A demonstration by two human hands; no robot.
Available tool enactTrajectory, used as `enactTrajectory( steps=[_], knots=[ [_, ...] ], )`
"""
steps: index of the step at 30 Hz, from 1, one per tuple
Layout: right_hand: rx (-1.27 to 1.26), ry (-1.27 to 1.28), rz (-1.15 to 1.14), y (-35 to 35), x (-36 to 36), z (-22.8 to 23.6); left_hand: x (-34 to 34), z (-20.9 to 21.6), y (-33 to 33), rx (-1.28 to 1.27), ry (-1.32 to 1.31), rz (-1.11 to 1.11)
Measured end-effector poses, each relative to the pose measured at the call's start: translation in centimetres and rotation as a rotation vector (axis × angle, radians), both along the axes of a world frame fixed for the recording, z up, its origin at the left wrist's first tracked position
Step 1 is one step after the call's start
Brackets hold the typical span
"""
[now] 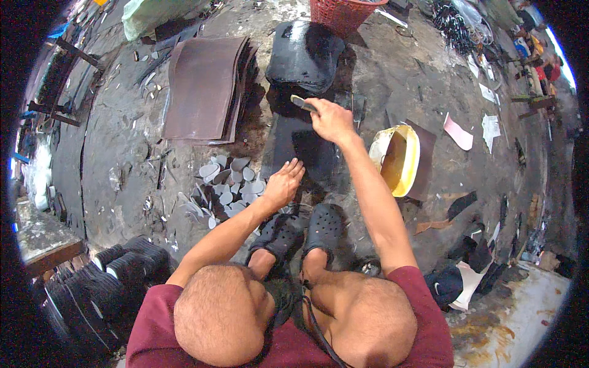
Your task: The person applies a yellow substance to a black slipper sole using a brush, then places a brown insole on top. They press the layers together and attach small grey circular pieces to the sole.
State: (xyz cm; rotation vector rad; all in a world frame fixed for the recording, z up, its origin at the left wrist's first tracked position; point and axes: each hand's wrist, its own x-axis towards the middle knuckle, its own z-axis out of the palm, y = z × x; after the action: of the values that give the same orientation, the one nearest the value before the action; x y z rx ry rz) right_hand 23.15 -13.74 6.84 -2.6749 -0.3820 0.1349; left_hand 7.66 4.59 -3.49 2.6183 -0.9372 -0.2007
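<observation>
My right hand (332, 121) is closed round a short, flat, grey spreader-like tool (302, 103) with a yellowish edge; its exact kind is unclear. The tool is held over the far part of a dark, flat sheet (316, 156) on the ground. On the near left edge of that sheet, my left hand (284, 183) lies with fingers stretched out, holding nothing. To the right of my right forearm stands a white and yellow tub (409, 165) with amber, glue-like stuff inside. Many grey oval pieces (226, 187) lie loose beside my left hand.
A stack of brown sheets (205, 89) lies far left of the hands. Beyond the dark sheet sits a shiny black block (305, 55), with a red basket (343, 15) behind it. Black soles (129, 264) are piled near left. My black clogs (323, 230) stand close in front.
</observation>
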Motion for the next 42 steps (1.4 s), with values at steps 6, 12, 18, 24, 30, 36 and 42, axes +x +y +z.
enactTrajectory(
  steps=[6, 12, 18, 24, 30, 36, 42],
  knots=[
    [-0.43, -0.208, 0.123, 2.8, -6.3, -9.1, 0.2, -0.6, 0.4, -0.036, 0.029, -0.036],
    [-0.129, 0.078, -0.356, -0.6, -2.6, -0.8, 0.0, -1.9, 1.0, 0.028, -0.107, -0.089],
    [-0.14, 0.104, -0.285, -1.4, -0.6, -4.6, -0.3, -2.3, 1.3, 0.017, -0.083, -0.086],
    [-0.16, 0.147, 0.007, 2.0, 4.8, -4.4, -0.8, 0.7, 0.2, 0.059, 0.046, -0.049],
    [-0.315, 0.263, 0.638, 8.4, 1.4, -2.6, -2.9, 3.5, -2.2, 0.296, 0.069, 0.092],
    [-0.232, 0.018, 0.198, 4.6, 2.4, -2.3, -3.5, 2.8, -2.4, 0.186, 0.09, 0.081],
    [-0.265, 0.018, 0.294, 3.8, -1.2, -5.2, -3.9, 2.2, -2.2, 0.162, 0.073, 0.092]
  ],
)
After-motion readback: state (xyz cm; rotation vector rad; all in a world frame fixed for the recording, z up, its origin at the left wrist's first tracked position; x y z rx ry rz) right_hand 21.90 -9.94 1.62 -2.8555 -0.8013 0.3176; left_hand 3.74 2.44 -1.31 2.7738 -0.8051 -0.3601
